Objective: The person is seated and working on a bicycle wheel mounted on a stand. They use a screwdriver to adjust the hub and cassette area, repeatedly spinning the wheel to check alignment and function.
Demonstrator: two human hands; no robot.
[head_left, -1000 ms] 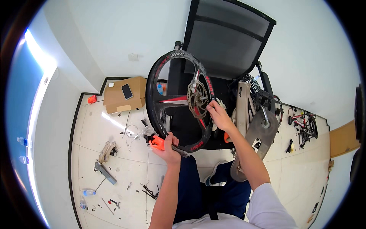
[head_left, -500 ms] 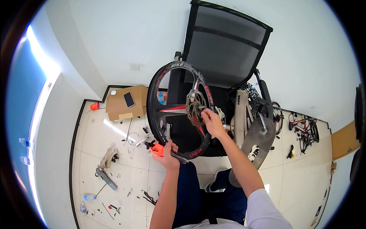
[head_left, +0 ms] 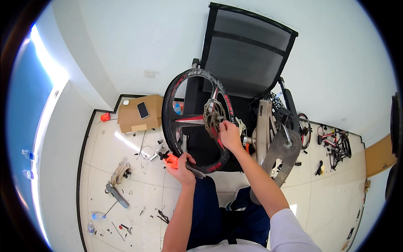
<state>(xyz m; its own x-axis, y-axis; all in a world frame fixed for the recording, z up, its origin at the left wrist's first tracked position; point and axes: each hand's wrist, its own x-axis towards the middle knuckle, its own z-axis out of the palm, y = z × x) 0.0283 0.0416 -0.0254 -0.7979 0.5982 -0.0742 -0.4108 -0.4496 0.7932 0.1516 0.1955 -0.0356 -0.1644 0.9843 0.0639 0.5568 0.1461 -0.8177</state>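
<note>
Bicycle wheel [head_left: 191, 120] stands before the mesh chair [head_left: 252, 54], left hand [head_left: 183, 169] grasping its lower rim [head_left: 215, 167], right hand [head_left: 231, 136] at the axle [head_left: 221, 118] beside the brake rotor [head_left: 207, 117] (fingers pinching or merely touching, cannot tell). Firm rim support likely keeps axle work steady.

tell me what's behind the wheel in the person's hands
Through openings in the wheel, part of the black chair seat and a bluish bottle show. Whatever lies directly behind its solid parts and brake disc is covered.
</note>
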